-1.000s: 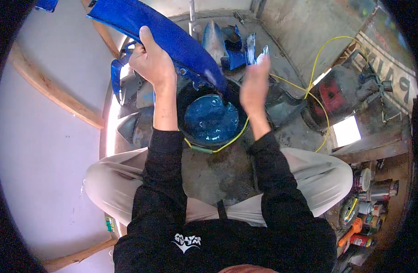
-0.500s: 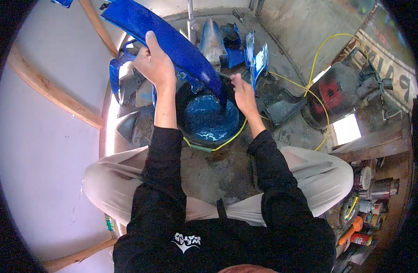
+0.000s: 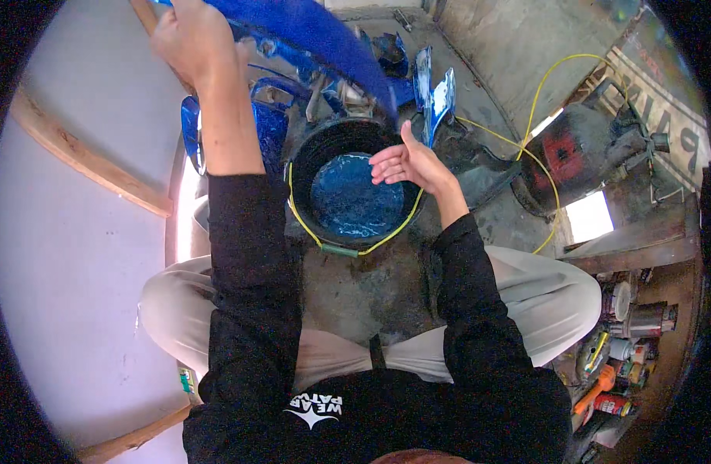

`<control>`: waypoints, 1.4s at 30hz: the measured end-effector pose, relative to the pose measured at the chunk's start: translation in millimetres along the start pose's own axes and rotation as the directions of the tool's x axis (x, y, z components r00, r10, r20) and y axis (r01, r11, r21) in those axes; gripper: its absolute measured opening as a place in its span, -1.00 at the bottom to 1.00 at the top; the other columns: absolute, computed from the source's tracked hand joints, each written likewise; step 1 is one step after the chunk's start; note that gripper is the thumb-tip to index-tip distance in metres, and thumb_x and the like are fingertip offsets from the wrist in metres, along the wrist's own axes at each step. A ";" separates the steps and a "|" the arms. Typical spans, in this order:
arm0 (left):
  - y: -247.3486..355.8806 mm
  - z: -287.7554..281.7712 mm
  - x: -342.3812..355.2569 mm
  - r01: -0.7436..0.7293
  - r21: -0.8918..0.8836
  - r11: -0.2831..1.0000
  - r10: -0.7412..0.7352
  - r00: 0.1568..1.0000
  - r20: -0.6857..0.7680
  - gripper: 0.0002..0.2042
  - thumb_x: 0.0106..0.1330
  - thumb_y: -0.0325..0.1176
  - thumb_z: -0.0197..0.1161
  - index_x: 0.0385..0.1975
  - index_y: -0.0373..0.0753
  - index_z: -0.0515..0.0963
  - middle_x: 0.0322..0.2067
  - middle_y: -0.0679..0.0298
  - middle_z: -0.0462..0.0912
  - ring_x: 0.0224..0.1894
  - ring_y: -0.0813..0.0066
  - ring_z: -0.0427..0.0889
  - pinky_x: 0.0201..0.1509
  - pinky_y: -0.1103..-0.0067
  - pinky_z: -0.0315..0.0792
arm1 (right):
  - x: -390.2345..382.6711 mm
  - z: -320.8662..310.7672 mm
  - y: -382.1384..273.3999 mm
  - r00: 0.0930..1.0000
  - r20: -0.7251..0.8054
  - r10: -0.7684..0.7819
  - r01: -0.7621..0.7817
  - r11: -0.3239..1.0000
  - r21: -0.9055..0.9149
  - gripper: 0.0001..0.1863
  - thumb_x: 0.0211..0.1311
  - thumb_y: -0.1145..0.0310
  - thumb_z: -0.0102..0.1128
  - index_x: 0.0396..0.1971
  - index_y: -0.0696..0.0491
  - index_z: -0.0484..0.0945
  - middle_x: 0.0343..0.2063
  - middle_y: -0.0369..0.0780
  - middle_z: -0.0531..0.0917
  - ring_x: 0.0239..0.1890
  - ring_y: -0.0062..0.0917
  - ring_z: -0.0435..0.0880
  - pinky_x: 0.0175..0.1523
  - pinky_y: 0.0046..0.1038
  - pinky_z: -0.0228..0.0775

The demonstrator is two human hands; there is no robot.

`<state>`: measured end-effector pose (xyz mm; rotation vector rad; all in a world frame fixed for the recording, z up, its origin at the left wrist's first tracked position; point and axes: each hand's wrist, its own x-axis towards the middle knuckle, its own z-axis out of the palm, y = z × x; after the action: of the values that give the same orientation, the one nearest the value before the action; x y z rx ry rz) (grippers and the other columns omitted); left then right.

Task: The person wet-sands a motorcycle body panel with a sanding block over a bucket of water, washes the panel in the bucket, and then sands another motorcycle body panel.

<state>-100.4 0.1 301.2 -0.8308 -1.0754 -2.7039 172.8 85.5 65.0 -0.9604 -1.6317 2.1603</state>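
Observation:
A long, curved blue panel (image 3: 309,35) is held up at the top left in my left hand (image 3: 199,42), whose fingers are wrapped on it. Its lower end hangs above the back of a black bucket (image 3: 300,189) with a yellow wire or cord handle (image 3: 398,229) and bluish liquid (image 3: 348,201) inside. My right hand (image 3: 406,164) is open over the bucket's right side, with nothing in it, fingers stretched leftward and thumb raised. Blue-and-white pieces (image 3: 440,100) stand just beyond my right hand.
Several blue parts (image 3: 274,124) lie behind the bucket. A dark tank with a red patch (image 3: 564,155) and yellow hose (image 3: 529,116) is at right. Cans and tools (image 3: 618,363) crowd the lower right. A pale wall (image 3: 77,271) with wooden battens (image 3: 92,155) borders the left.
My left hand has moved up and leftward with the panel, uncovering more of the bucket. My right hand has come down over the bucket, and its fingers have opened out.

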 end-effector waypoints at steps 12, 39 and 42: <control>-61.4 59.6 -119.7 0.228 -0.371 0.900 -0.266 0.963 -0.052 -0.65 0.47 -0.13 0.23 -0.42 -0.31 0.60 -0.44 0.33 0.64 -0.50 0.53 0.54 -0.39 0.46 0.47 | -21.7 -31.4 -67.0 0.731 -0.422 -0.537 0.682 0.580 0.445 -0.36 0.43 -0.27 0.05 0.01 0.07 0.56 -0.11 -0.15 0.71 0.12 -0.33 0.68 0.05 -0.30 0.55; -241.9 -170.6 -161.8 -0.373 0.919 0.129 -0.954 -0.298 0.013 -0.74 0.39 -0.30 0.18 -0.04 -0.16 0.74 -0.12 0.34 0.82 -0.14 0.32 0.78 -0.20 0.27 0.66 | -176.1 -164.8 -203.0 0.081 -0.728 -0.681 0.827 0.454 -0.333 -0.60 0.37 0.36 0.34 0.12 0.22 0.60 0.07 -0.15 0.69 0.09 -0.39 0.66 0.25 -0.31 0.46; -272.1 -171.2 -170.0 -0.433 0.897 0.088 -0.956 -0.288 -0.045 -0.77 0.36 -0.34 0.20 -0.13 -0.18 0.77 -0.14 0.31 0.82 -0.18 0.28 0.79 -0.18 0.22 0.65 | -176.8 -173.1 -209.5 0.064 -0.732 -0.679 0.808 0.465 -0.361 -0.60 0.34 0.35 0.38 0.10 0.22 0.62 0.06 -0.14 0.69 0.07 -0.39 0.66 0.24 -0.31 0.46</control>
<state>-114.7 72.5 -54.8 -2.3267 -3.3812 0.3477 379.7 183.2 294.5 -0.6113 -1.0113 0.7892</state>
